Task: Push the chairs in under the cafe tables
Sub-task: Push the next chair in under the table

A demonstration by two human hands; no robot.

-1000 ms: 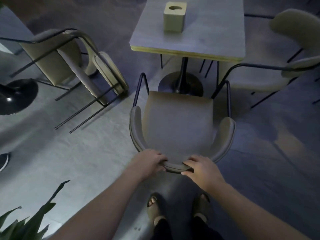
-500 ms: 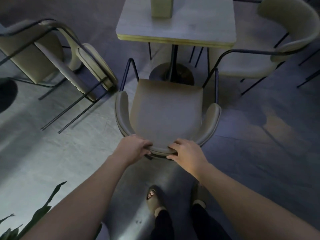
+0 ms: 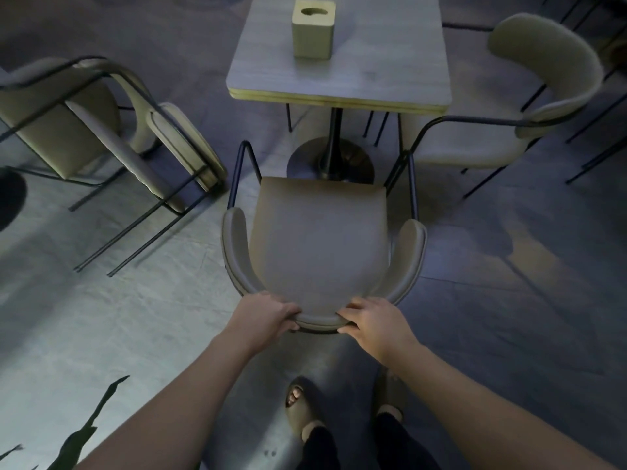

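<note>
A beige padded chair (image 3: 320, 239) with a curved backrest and thin black legs stands right in front of me, facing a grey cafe table (image 3: 339, 52) on a black pedestal. The seat's front edge lies short of the table's near edge. My left hand (image 3: 264, 315) grips the top of the backrest on its left side. On the right side of the same backrest, my right hand (image 3: 373, 322) is closed over the rim. Both forearms reach forward from the bottom of the view.
A square tissue box (image 3: 314, 28) sits on the table. A second beige chair (image 3: 509, 96) stands to the table's right, and another chair (image 3: 101, 130) is at the left. My sandalled feet (image 3: 302, 412) are below, and plant leaves (image 3: 84, 432) at bottom left.
Both hands have kept their grip on the backrest. The view has shifted slightly, with the chair and table staying close to the same spacing.
</note>
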